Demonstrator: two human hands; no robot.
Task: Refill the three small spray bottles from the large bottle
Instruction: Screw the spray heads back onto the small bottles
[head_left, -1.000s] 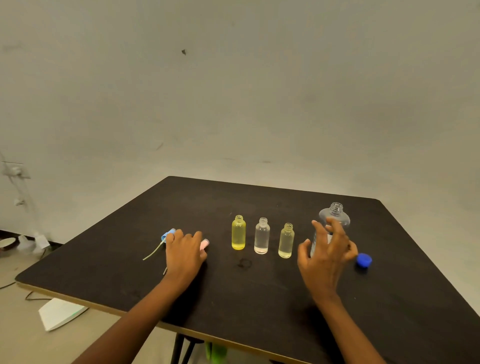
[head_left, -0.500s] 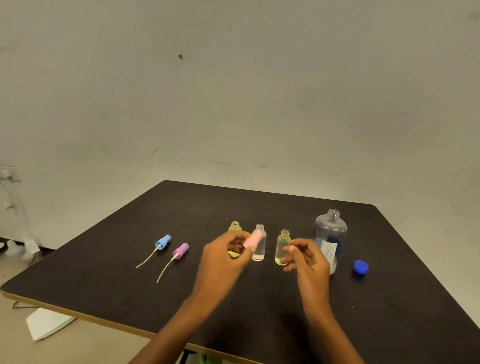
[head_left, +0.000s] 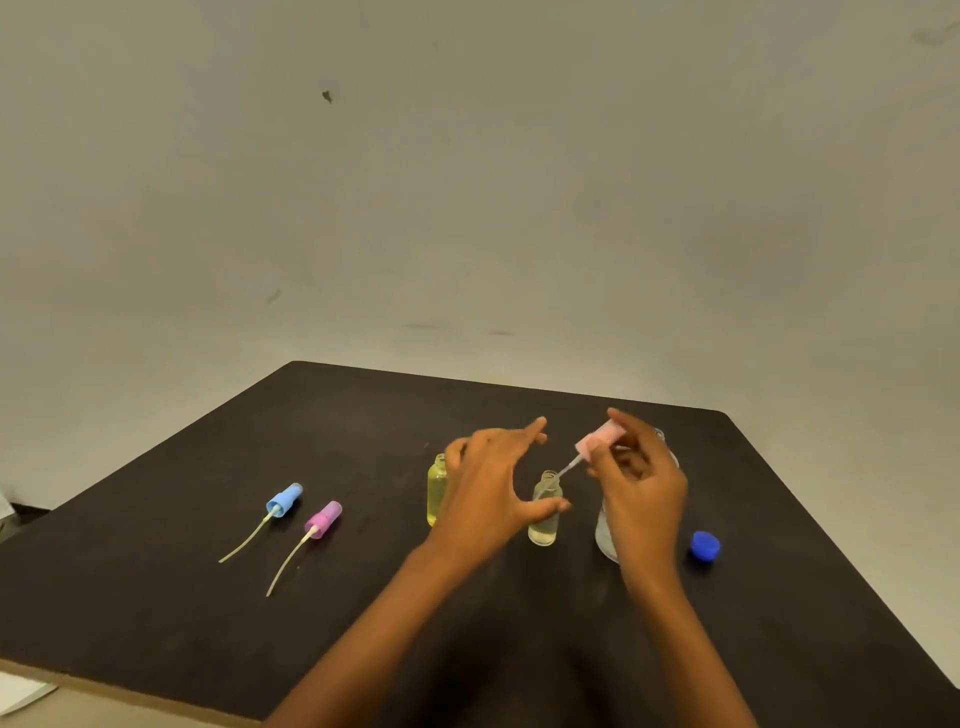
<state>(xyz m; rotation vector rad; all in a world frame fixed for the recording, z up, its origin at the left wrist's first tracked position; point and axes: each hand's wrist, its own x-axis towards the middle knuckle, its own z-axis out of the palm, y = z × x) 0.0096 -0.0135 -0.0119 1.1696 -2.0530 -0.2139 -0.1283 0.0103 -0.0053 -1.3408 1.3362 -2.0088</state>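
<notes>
Head view: a person's two bare hands work over a black tabletop (head_left: 156, 597) set against a plain grey wall (head_left: 467, 208). The right hand (head_left: 644, 493) has its grip clamped on a pink spray head (head_left: 597, 440), pinched between thumb and fingertips and held tilted in the air, its thin dip tube (head_left: 569, 465) slanting down and left toward the open mouth of a small pale-yellow bottle (head_left: 544, 525). That bottle stands upright near the middle of the tabletop with a little liquid in its base. The left hand (head_left: 488, 483) hovers just left of it, grip apart, fingers spread and reaching far; its thumb lies across the front of the bottle's shoulder, though contact cannot be told. Left of that hand a small bright-yellow bottle (head_left: 435, 493) stands upright and uncapped, partly hidden. A third small bottle is not visible behind the left hand. The large clear bottle (head_left: 605, 535) stands to the right, mostly covered by the right hand and wrist. Its blue screw cap (head_left: 705, 545) lies on the tabletop further right, apart from it. Well to the left, a blue spray head (head_left: 284, 501) and a purple spray head (head_left: 324, 517) lie side by side, their pale tubes trailing toward the near edge.
</notes>
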